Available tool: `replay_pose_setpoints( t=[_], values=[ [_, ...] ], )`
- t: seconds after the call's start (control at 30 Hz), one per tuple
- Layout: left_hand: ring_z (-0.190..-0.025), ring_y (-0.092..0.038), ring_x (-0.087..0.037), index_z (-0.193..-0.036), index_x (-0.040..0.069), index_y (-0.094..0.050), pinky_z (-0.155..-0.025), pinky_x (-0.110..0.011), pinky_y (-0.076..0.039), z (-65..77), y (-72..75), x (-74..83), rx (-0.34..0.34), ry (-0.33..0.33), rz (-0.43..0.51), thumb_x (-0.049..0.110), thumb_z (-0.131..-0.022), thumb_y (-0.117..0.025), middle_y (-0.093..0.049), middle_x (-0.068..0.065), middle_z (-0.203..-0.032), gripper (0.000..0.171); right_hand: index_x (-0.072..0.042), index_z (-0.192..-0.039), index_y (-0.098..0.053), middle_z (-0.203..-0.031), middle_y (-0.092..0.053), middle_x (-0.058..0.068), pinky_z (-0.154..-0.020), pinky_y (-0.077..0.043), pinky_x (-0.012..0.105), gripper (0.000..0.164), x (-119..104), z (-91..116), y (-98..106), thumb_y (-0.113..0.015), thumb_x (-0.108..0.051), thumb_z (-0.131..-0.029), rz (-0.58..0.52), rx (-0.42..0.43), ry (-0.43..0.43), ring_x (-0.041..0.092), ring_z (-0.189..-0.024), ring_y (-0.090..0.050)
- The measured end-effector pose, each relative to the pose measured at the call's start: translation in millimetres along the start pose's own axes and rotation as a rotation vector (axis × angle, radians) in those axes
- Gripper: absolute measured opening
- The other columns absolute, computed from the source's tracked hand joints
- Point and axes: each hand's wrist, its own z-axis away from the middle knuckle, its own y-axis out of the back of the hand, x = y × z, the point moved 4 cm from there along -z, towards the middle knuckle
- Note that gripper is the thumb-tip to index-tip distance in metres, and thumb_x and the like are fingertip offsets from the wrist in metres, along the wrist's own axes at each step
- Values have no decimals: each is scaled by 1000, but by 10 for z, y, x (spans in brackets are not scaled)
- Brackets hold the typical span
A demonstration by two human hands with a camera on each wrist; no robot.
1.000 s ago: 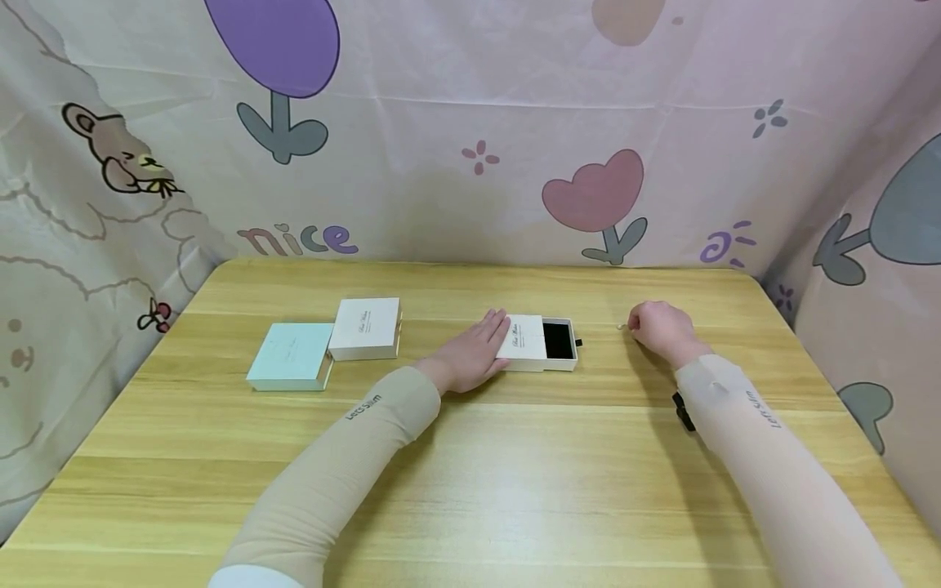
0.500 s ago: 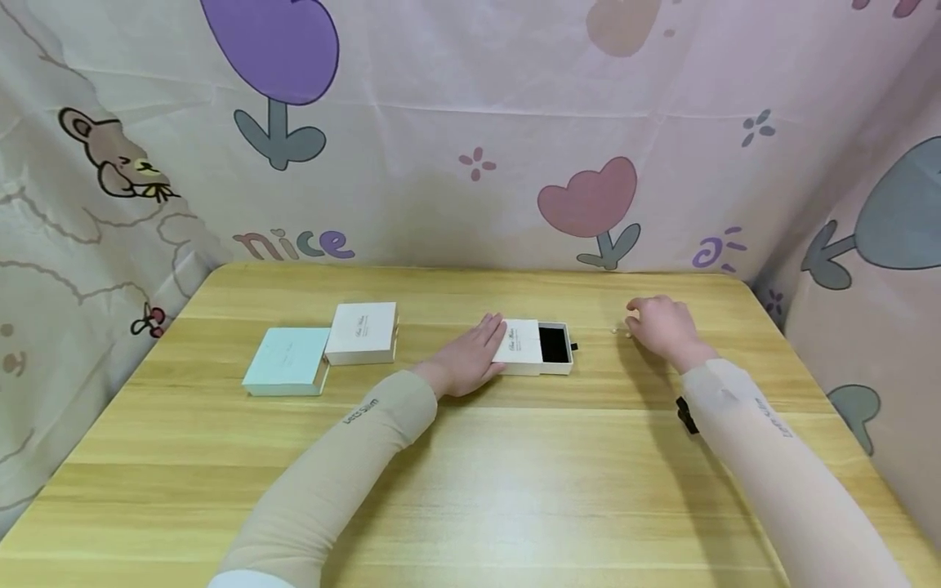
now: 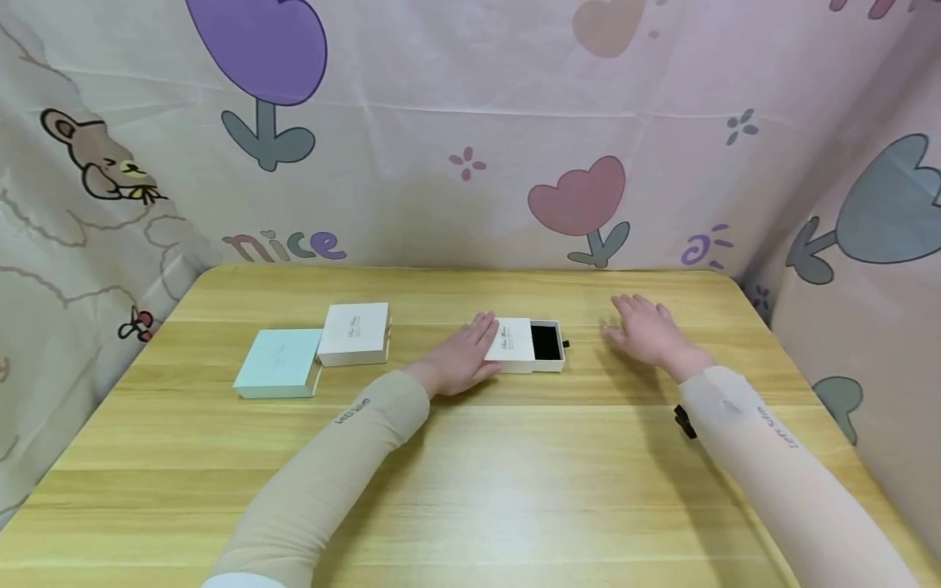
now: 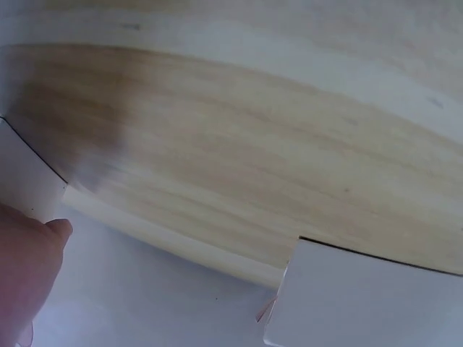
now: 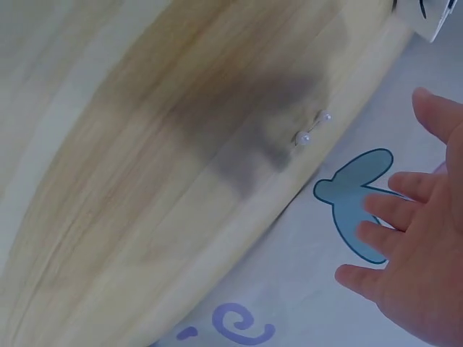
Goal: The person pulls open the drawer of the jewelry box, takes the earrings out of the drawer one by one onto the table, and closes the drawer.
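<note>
A white drawer box (image 3: 512, 340) with printed lettering lies mid-table, its black-lined drawer (image 3: 546, 341) slid out partway to the right. My left hand (image 3: 457, 357) rests on the left end of this box, fingers straight across the lid and thumb by the front side. Beyond the drawer's black pull tab (image 3: 566, 344), my right hand (image 3: 647, 333) hovers with fingers spread, holding nothing. Two small pearl earrings (image 5: 304, 138) lie close together on the wood beneath it, in the right wrist view. In the head view the fingers partly cover them.
To the left, a pale mint box (image 3: 279, 363) stands beside another white box (image 3: 355, 333), their corners nearly meeting. A printed cloth (image 3: 412, 180) hangs behind the wooden table (image 3: 470, 490) and along both sides.
My right hand has gone from curled fingertips to spread fingers, leaving the earrings on the table. My left hand stays on the box. The head view has shifted slightly to the right.
</note>
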Motion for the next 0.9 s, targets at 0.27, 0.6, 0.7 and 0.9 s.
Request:
replay_pose_setpoints(
  t=[0.27, 0.6, 0.7, 0.9],
  values=[
    [-146, 2, -29, -149, -2, 0, -119, -39, -8, 9, 2, -22, 33, -3, 5, 50, -99, -30, 2, -19, -157, 78, 7, -145, -19, -150, -16, 31, -109, -5, 66, 73, -53, 73, -50, -47, -39, -96, 13, -27, 12, 49, -138, -12],
    [-146, 1, -30, -148, -5, 0, -119, -40, -9, -15, 70, -39, 51, 16, -15, 52, -98, -33, 2, -21, -157, 83, 7, -145, -18, -151, -16, 30, -109, -3, 66, 76, -135, 159, -56, -50, -39, -94, -4, -35, 29, 48, -139, -12],
    [-146, 0, -31, -148, -5, -2, -119, -40, -10, -15, 80, -42, 47, 20, -24, 52, -98, -33, 1, -22, -157, 82, 7, -145, -18, -151, -17, 30, -109, -3, 66, 77, -187, 174, -49, -52, -39, -93, -11, -36, 38, 48, -139, -12],
    [-146, -1, -31, -148, -5, -2, -119, -41, -11, -32, 37, -44, 0, 31, -47, 50, -99, -30, 1, -21, -157, 78, 7, -146, -18, -151, -20, 28, -109, -5, 66, 84, -289, 189, -63, -56, -43, -90, -9, -39, 76, 46, -140, -15]
  ],
)
